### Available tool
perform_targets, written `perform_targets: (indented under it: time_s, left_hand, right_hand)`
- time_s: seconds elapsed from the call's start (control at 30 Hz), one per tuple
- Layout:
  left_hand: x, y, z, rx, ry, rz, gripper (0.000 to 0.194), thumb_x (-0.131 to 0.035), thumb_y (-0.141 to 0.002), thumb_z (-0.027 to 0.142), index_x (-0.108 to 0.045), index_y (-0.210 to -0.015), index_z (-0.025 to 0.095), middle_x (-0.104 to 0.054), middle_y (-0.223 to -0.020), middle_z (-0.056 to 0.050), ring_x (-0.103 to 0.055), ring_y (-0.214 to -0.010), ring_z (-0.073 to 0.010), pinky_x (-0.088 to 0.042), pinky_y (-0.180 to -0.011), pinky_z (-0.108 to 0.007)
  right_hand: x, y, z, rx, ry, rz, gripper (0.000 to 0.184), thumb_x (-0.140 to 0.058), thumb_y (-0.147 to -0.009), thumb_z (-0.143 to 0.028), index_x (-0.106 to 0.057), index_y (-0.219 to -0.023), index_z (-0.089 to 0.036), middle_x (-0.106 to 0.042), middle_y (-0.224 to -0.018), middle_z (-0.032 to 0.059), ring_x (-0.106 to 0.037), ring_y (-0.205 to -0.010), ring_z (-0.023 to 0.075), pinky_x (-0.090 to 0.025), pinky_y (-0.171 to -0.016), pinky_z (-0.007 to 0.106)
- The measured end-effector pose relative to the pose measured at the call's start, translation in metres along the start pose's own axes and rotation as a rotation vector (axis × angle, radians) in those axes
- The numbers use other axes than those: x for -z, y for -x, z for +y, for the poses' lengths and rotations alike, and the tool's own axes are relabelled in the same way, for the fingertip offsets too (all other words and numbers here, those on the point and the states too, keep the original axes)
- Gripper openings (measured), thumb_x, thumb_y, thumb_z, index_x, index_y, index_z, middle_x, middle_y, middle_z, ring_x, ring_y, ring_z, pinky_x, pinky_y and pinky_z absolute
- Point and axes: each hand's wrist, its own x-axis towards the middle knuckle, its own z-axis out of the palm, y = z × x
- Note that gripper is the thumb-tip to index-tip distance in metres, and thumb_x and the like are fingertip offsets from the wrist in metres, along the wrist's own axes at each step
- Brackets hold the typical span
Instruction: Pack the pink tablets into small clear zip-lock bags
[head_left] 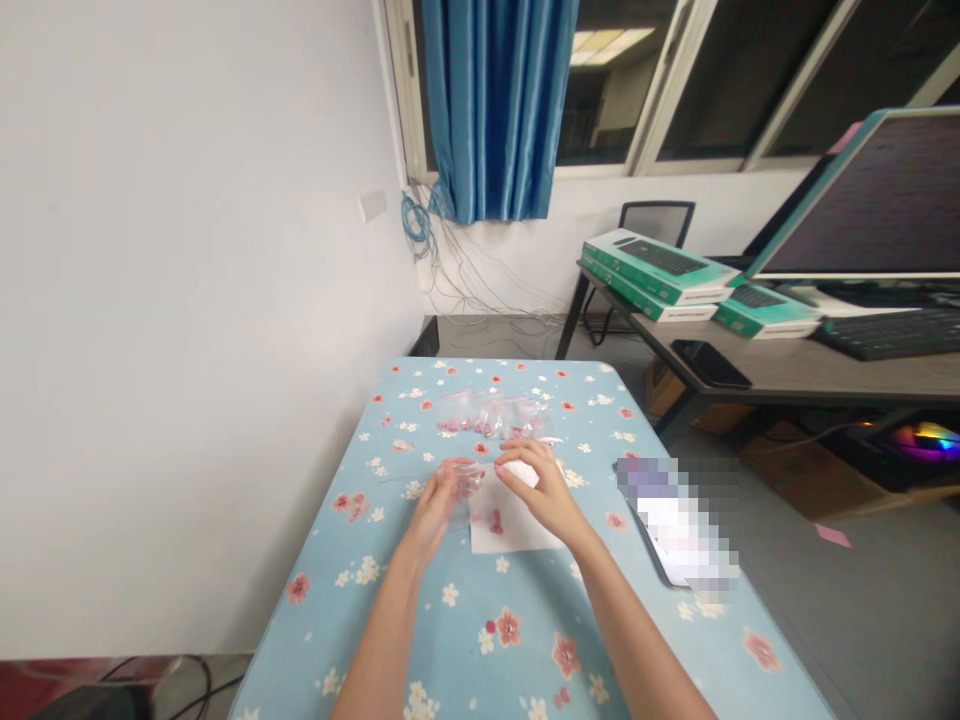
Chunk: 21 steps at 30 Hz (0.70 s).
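My left hand (436, 517) holds a small clear plastic piece (462, 480), probably a little bag, though its exact shape is hard to make out. My right hand (538, 491) pinches a white folded piece of paper or tissue (519, 473) just beside it. Under both hands lies a white paper sheet (511, 532) with a few small pink beads (495, 521) on it. Farther out, a clear plastic bag (491, 416) holds more pink beads. All of this rests on a light blue floral tablecloth (420, 640).
A white wall (195, 300) runs along the table's left side. A pixelated, blurred object (677, 522) lies at the right edge of the table. Beyond it stands a desk (780, 370) with green boxes, a monitor, a keyboard and a phone.
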Motion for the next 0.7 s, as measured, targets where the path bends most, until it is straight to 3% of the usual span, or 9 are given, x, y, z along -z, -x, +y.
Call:
perform_targets:
  time_s: [0.2, 0.43, 0.7]
  left_hand:
    - [0.002, -0.001, -0.003, -0.005, -0.006, 0.01, 0.045, -0.064, -0.075, 0.053, -0.068, -0.102, 0.017, -0.068, -0.106, -0.01, -0.062, -0.098, -0.0224, -0.043, -0.089, -0.034]
    - [0.001, -0.002, -0.006, 0.033, 0.046, 0.057, 0.047, -0.072, -0.066, 0.053, -0.069, -0.098, 0.019, -0.068, -0.108, -0.009, -0.06, -0.102, -0.0226, -0.042, -0.093, -0.036]
    - [0.002, -0.001, -0.008, 0.04, 0.06, 0.07, 0.047, -0.073, -0.066, 0.051, -0.069, -0.099, 0.018, -0.068, -0.107, -0.01, -0.061, -0.099, -0.0234, -0.043, -0.092, -0.038]
  right_hand:
    - [-0.008, -0.014, -0.01, 0.068, -0.036, -0.023, 0.014, -0.057, -0.087, -0.036, -0.065, -0.088, -0.025, -0.063, -0.104, 0.0046, -0.052, -0.107, 0.0234, -0.028, -0.102, 0.045]
    - [-0.014, -0.018, -0.016, 0.078, -0.062, -0.057, 0.013, -0.057, -0.087, -0.035, -0.064, -0.089, -0.024, -0.062, -0.104, 0.0043, -0.051, -0.107, 0.0223, -0.031, -0.099, 0.043]
    - [-0.019, -0.018, -0.014, 0.059, -0.059, -0.121, 0.012, -0.057, -0.087, -0.034, -0.065, -0.089, -0.024, -0.061, -0.107, 0.0049, -0.049, -0.109, 0.0232, -0.034, -0.098, 0.042]
